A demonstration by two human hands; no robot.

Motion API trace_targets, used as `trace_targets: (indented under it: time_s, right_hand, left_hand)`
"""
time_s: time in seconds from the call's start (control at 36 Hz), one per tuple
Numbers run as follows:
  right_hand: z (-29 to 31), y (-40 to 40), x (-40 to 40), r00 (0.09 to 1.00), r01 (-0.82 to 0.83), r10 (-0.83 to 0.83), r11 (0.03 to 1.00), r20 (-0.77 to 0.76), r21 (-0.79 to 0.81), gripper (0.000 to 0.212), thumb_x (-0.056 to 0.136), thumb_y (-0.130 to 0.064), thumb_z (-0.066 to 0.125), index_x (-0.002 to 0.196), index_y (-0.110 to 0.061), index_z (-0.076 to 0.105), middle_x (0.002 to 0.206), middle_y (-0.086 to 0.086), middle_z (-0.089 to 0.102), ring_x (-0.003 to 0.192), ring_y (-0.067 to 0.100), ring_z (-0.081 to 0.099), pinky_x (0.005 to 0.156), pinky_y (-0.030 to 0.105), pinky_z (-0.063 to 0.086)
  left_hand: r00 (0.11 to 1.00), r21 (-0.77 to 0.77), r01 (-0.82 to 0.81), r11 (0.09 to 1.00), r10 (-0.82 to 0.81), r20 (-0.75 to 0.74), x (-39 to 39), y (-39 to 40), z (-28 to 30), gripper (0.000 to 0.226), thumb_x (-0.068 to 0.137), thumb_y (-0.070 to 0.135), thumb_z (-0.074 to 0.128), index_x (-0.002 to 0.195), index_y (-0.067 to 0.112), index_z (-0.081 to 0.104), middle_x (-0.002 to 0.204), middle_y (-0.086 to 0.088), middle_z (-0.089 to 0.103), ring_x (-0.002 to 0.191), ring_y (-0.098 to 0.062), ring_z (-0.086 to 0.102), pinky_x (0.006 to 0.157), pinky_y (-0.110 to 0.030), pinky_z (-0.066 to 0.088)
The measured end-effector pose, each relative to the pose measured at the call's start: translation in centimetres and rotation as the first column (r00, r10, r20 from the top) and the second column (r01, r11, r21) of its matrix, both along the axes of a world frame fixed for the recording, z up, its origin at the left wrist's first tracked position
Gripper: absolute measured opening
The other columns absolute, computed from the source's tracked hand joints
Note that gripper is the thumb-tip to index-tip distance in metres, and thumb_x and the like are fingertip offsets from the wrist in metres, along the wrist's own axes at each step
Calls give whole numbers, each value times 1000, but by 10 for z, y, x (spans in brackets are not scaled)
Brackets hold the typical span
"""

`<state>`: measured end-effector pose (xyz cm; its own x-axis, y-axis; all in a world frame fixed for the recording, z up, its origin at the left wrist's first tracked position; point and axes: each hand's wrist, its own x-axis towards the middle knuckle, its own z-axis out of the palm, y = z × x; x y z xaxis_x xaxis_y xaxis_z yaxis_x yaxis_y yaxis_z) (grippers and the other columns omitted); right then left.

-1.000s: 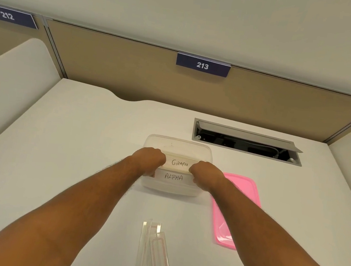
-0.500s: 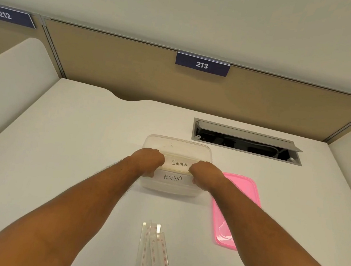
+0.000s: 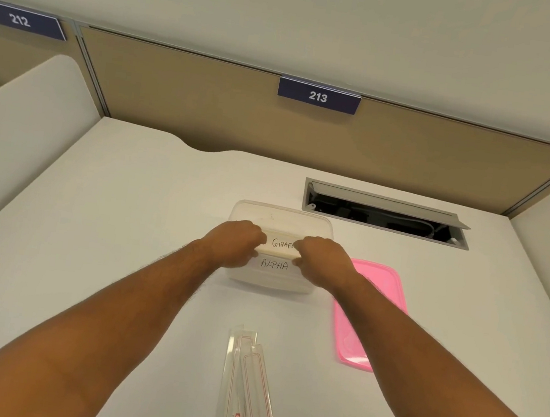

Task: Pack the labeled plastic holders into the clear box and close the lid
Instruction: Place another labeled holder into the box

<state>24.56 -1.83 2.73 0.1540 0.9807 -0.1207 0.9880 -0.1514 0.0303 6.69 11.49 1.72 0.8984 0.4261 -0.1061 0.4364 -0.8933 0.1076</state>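
From the head camera, both my arms reach forward over the white desk point(image 3: 98, 221). My left hand point(image 3: 233, 242) and my right hand point(image 3: 324, 257) are curled down over the two ends of the holder labeled GIRAFE point(image 3: 279, 243), my fingers closed on it from either side; the fingertips themselves are hidden behind my knuckles, so I cannot tell how deep they wrap. This holder sits at the top of the clear box point(image 3: 280, 214), between my two hands. Just below my fingers, nearer to me and also inside the box, lies the holder labeled ALPHA point(image 3: 274, 264), its writing showing between my wrists. Beyond my fingers the far part of the box shows bare through its rim. To the right of my right hand, partly under my forearm, the pink lid point(image 3: 378, 290) lies flat on the desk, off the box. Well back from my fingers, between my forearms, more clear holders with red-outlined labels point(image 3: 246, 388) lie in a loose stack on the desk. Past my right hand, the open cable hatch point(image 3: 384, 213) is set into the desk.
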Motion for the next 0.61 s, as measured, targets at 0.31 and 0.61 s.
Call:
trace_targets:
  time_s: [0.31, 0.61]
  right_hand:
    - [18, -31, -34, 1000, -9, 6, 957, 9, 291, 20, 97, -30, 56, 107, -14, 64, 96, 3, 62, 90, 26, 59, 64, 35, 44]
    - [-1, -76, -69, 969, 108, -81, 988, -235, 106, 25, 97, -38, 52, 84, -20, 62, 79, -5, 61, 71, 19, 56, 59, 31, 38]
  left_hand:
    - [934, 76, 103, 992, -123, 337, -21, -40, 8, 33, 91, 14, 64, 123, 14, 64, 114, -1, 64, 105, -23, 56, 80, -36, 49]
    - [898, 50, 180, 982, -185, 398, -40, -76, -2, 17, 90, 15, 65, 107, 15, 70, 103, 0, 66, 96, -21, 56, 77, -34, 49]
